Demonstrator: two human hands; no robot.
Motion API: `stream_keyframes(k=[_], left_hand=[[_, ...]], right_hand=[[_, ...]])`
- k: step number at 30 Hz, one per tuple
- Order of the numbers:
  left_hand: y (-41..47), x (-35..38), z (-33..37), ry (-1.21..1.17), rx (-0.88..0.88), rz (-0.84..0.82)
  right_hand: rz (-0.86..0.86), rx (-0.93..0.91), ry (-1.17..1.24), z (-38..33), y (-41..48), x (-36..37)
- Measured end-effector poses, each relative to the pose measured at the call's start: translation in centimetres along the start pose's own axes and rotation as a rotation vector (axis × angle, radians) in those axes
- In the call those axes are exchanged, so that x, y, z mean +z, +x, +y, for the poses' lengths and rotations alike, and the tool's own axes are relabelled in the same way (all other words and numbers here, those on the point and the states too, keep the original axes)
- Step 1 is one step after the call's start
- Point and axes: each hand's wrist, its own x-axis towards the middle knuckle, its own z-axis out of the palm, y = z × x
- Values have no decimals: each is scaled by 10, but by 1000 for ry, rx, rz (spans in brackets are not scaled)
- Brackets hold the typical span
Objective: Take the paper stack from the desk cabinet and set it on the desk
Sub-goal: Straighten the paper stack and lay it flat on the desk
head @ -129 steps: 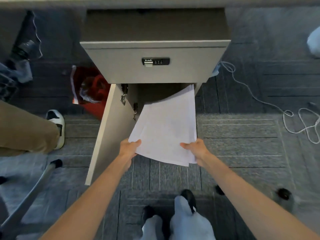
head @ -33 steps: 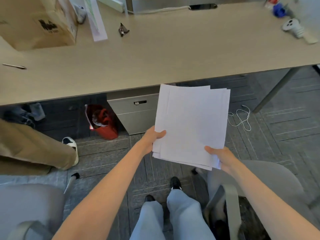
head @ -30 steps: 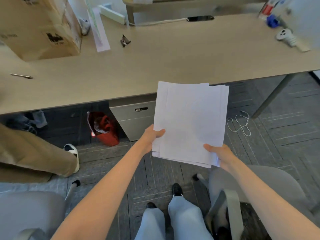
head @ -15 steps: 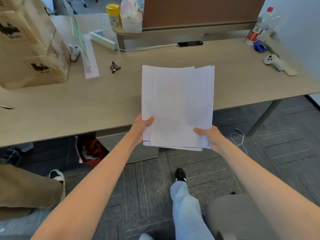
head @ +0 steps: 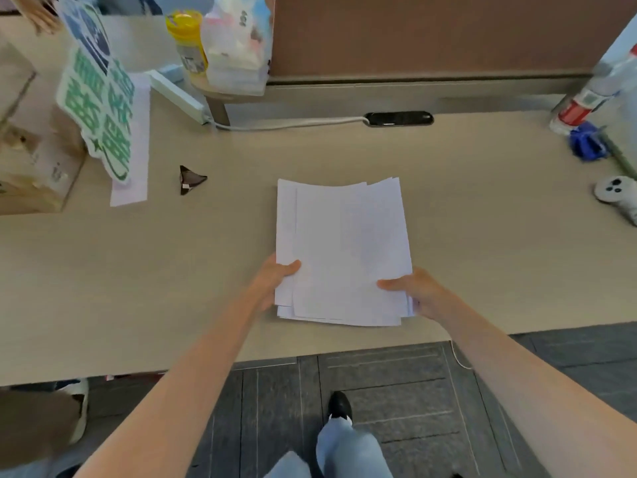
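Note:
The white paper stack [head: 344, 250] is over the middle of the beige desk [head: 172, 270], low above or on its top; I cannot tell whether it rests there. Its sheets are slightly fanned at the left and far edges. My left hand [head: 272, 282] grips the stack's near left edge, thumb on top. At the near right corner my right hand [head: 418, 293] holds it the same way. The desk cabinet is out of view under the desk.
A small dark folded wrapper [head: 189, 179] lies left of the stack. A cardboard box [head: 31, 160] and a green sign [head: 100, 108] stand at the left. A white controller [head: 617, 194] and a blue object [head: 586, 143] sit at the right edge. Another person's shoe [head: 77, 408] shows under the desk.
Both hands carried the stack out of the cabinet, up and forward over the desk. The view rose from the floor to the desk top. The grip on the near edge stayed the same.

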Motion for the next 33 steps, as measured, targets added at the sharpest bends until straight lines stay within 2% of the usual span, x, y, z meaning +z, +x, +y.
stream_keyframes(k=[2, 4, 6, 9, 13, 17, 21, 24, 28, 33], left_hand=[[10, -1, 5, 51, -64, -13], [15, -4, 10, 97, -127, -100], [22, -9, 17, 64, -188, -167], [33, -13, 32, -26, -258, -183], [48, 2, 49, -28, -289, -238], [59, 25, 47, 2, -284, -256], [71, 39, 35, 104, -224, -168], [71, 44, 41, 93, -159, -85], [63, 49, 74, 54, -21, -45], [41, 59, 127, 19, 184, -54]], right_hand=[[-68, 33, -69, -10, 17, -9], [-108, 66, -47, -20, 29, -17], [-119, 85, 4, -29, 40, -27], [-123, 93, -17, -40, 52, -38], [-71, 78, -173, -53, 66, -33], [-70, 54, -188, -59, 72, -23], [-50, -30, -166, -55, 78, -20], [-9, -114, -52, -57, 80, -20], [47, -225, 88, -81, 71, -18], [111, -421, 130, -126, 54, -16]])
